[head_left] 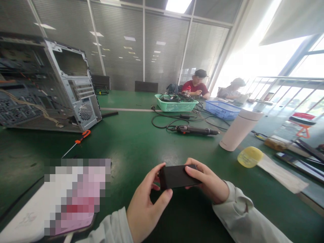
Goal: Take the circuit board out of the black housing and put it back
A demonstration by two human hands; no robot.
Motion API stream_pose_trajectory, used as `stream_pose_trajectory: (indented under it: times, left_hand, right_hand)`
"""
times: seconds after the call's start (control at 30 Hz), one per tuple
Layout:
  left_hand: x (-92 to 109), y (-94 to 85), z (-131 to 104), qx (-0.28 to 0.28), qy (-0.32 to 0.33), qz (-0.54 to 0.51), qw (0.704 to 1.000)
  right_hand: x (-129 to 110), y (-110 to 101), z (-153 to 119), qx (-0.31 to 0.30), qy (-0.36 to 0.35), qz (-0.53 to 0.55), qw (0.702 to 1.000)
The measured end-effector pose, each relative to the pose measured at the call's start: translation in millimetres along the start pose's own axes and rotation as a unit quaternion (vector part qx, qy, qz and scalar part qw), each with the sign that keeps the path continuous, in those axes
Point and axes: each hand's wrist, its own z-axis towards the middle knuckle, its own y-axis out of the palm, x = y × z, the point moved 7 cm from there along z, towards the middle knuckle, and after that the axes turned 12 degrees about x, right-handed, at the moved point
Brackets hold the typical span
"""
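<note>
1. Black and flat, a rectangular slab (174,177) with a smooth upper face was held above a green tabletop (131,143), tilted slightly, its long sides running left to right.
2. At the slab's left end, the left hand (148,199) was part curled, with a fingertip on the far corner and the thumb by the near edge.
3. At the slab's right end, the right hand (209,177) was closed in a pinch, thumb on top and fingers underneath.
4. As for progress, the slab was already off the table and not yet set down, so the handling seemed midway. Whether anything had been done to it, and how much was left, could not be told.
5. Left of the slab lay a white rounded device (27,212) and a pink-faced flat device (78,219), both partly blurred out.
6. Farther left and beyond the slab were an orange-and-black-handled screwdriver (83,136), unheld, and an open-sided silver-grey metal computer case (68,82).
7. Beyond the slab lay a dark, cylindrical, corded power screwdriver (197,130), also unheld; behind that, a mint-green plastic basket (177,107) of cables.
8. Right of and beyond the slab leaned a pale pink bottle (240,130); well past it sat a person in red (189,86).
</note>
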Motion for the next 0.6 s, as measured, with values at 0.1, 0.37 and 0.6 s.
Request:
stream_pose_trajectory:
  times: [0.1,0.37,0.6]
  left_hand:
    - [1.8,-0.5,1.3,-0.006,0.026,0.007,1.0]
    - [6.3,-5.1,5.2,0.018,0.028,0.031,0.999]
    - [2.8,-10.5,6.0,0.068,0.011,0.04,0.997]
  right_hand:
    - [13.1,0.1,-0.3,-0.012,0.078,0.032,0.996]
    - [51.0,11.4,-11.4,-0.159,0.291,0.067,0.941]
    - [44.3,23.4,-17.3,-0.217,0.296,0.109,0.924]
